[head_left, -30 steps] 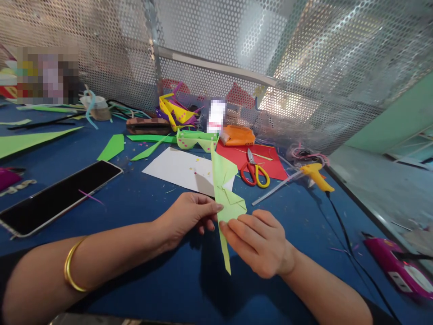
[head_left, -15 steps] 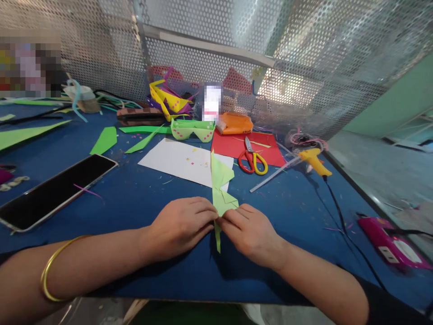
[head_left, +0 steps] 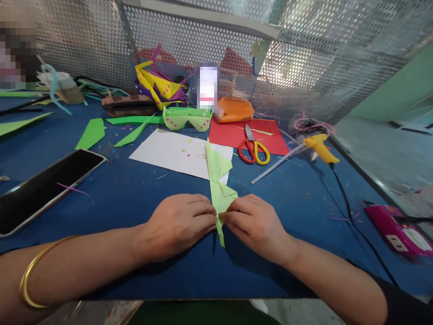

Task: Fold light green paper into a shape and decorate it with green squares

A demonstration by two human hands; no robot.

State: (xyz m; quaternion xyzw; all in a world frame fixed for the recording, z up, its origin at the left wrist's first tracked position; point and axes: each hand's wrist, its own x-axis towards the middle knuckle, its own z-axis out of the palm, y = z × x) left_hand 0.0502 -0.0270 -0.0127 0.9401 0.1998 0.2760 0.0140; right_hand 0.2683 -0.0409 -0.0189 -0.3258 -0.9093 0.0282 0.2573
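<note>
A long, narrow folded piece of light green paper stands nearly upright over the blue table. My left hand pinches its lower part from the left. From the right, my right hand pinches the same spot, fingertips almost touching the left ones. The paper's pointed lower tip sticks out below both hands. A gold bangle circles my left wrist.
A white sheet, red paper with red-and-yellow scissors and a yellow glue gun lie behind the hands. A dark phone lies left, a pink device right. Green paper glasses, scraps and a perforated metal wall stand at the back.
Both hands lowered the green paper toward the table and closed in on its lower fold. The view tilted down and shifted slightly.
</note>
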